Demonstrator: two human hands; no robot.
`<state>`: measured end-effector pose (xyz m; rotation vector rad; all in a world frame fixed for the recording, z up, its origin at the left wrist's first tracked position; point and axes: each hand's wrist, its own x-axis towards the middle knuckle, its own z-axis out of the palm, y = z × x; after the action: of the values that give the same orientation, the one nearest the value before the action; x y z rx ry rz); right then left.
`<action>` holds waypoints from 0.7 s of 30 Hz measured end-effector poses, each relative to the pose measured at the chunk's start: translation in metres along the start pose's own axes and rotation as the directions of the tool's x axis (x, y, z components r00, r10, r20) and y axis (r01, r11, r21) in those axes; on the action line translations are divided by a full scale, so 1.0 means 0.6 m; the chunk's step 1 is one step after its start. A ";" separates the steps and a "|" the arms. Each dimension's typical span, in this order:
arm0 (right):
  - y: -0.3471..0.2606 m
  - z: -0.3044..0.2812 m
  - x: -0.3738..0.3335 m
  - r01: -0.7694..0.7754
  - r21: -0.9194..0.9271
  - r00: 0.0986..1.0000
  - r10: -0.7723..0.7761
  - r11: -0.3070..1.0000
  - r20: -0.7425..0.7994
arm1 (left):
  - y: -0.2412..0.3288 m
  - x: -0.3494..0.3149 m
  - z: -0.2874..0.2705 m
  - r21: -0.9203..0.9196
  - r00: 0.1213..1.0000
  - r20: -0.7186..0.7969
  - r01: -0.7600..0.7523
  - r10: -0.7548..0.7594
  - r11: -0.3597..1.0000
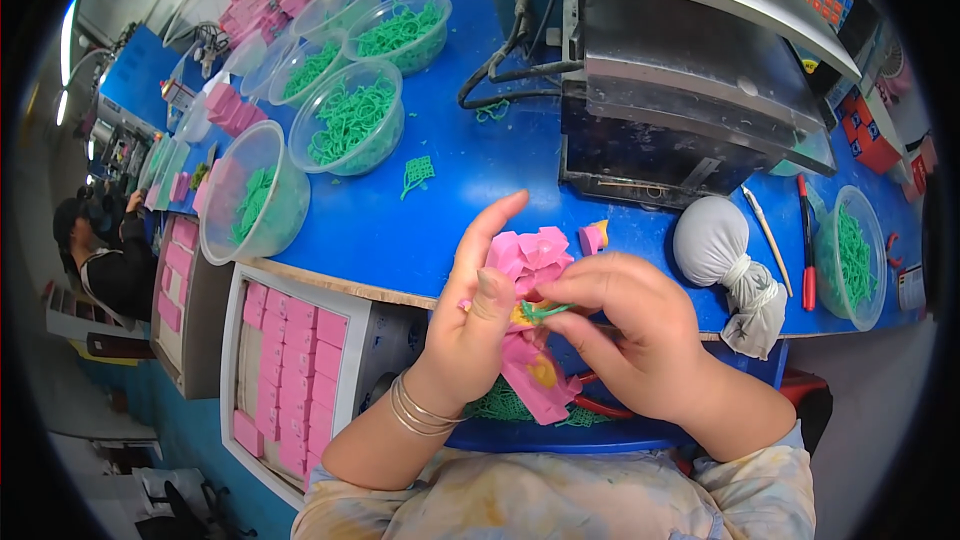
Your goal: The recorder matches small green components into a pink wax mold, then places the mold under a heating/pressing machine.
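In front of my body, my left hand (462,315) holds a pink rubber mould (530,255) with its thumb pressed against it and one finger stretched upward. The mould is spread apart, and its lower flap (528,380) hangs down with a yellowish patch on its inner face. My right hand (640,330) is closed in a pinch at the mould's middle, on a thin green wax piece (546,311) that sticks out of it. The far end of that piece is hidden by the mould and fingers. A small pink and yellow mould piece (594,237) lies on the table just beyond.
Clear tubs (350,120) of green wax pieces line the left of the blue table (470,170). A dark metal machine (680,110) stands behind. At right are a tied grey cloth pouch (712,240), a red marker (806,240) and another tub (853,260). Pink blocks (290,370) fill a tray lower left.
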<state>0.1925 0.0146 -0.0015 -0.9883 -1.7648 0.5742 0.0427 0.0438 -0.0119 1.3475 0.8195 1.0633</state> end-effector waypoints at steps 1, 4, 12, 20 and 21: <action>0.003 -0.002 -0.001 0.000 0.001 1.000 0.000 1.000 0.000 | -0.001 -0.001 0.000 0.035 1.000 -0.012 -0.016 0.016 0.999; 0.009 -0.009 -0.006 0.229 -0.137 0.973 -0.223 0.964 0.056 | 0.005 -0.002 0.007 0.040 1.000 -0.010 0.000 0.000 0.999; -0.004 -0.022 -0.008 0.357 -0.146 0.929 -0.366 0.923 -0.043 | 0.006 -0.004 0.008 0.024 0.962 -0.065 -0.264 0.265 0.964; 0.004 -0.034 -0.006 -0.375 0.747 0.887 0.446 0.550 0.117 | -0.027 0.020 -0.036 0.280 0.961 -0.144 -0.191 0.237 0.941; 0.007 -0.033 -0.008 -0.373 0.745 0.887 0.448 0.553 0.112 | -0.022 0.020 -0.038 0.276 0.961 -0.139 -0.193 0.238 0.941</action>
<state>0.2130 0.0118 0.0007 -0.7840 -0.9954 1.4139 0.0273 0.0641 -0.0257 1.6125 0.9808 1.2915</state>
